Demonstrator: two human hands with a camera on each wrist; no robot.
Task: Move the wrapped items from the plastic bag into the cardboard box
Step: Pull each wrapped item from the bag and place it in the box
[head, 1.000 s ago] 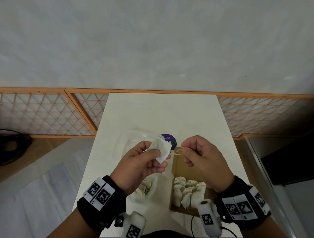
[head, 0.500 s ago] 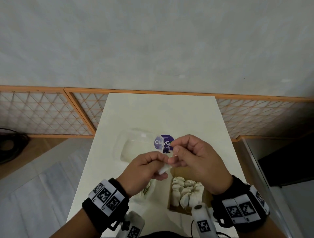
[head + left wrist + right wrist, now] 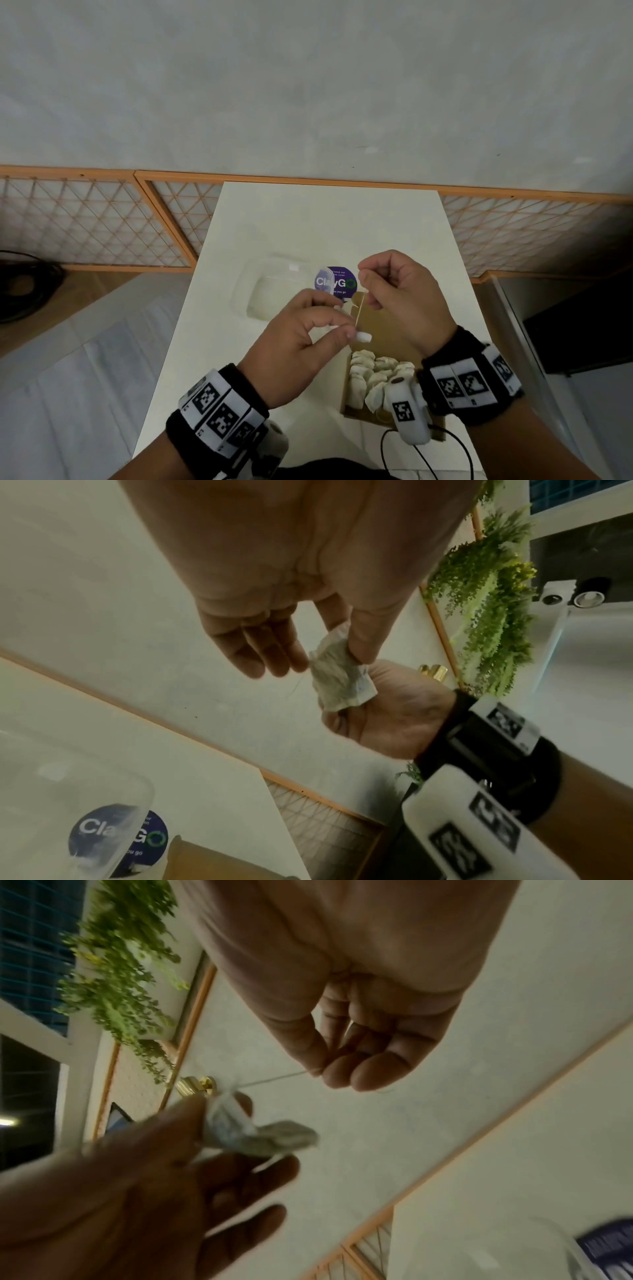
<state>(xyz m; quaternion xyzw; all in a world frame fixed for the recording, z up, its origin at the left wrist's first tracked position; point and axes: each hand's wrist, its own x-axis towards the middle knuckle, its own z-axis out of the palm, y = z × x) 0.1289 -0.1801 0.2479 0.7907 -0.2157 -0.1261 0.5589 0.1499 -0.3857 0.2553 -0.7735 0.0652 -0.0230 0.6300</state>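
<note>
My left hand [image 3: 346, 330] pinches a small white wrapped sachet [image 3: 363, 337] between thumb and fingers, just above the far end of the cardboard box [image 3: 378, 318]. The left wrist view shows the sachet [image 3: 339, 681] hanging crumpled under the thumb. My right hand [image 3: 368, 279] is raised a little beyond it and pinches a thin string [image 3: 274, 1079] that runs to the sachet [image 3: 263, 1137]. Several white wrapped items [image 3: 373, 377] lie packed in the near end of the box. The plastic bag is hidden under my left hand.
A clear plastic container [image 3: 274, 291] lies on the white table [image 3: 329, 222] left of a round purple sticker [image 3: 337, 282]. An orange lattice rail [image 3: 102, 222] runs behind the table. A black cable [image 3: 455, 452] trails at the near edge.
The hands met over the box, then my right hand rose away pulling the string taut. My left hand moved right and down, and its fingers now cover most of the sachet.
</note>
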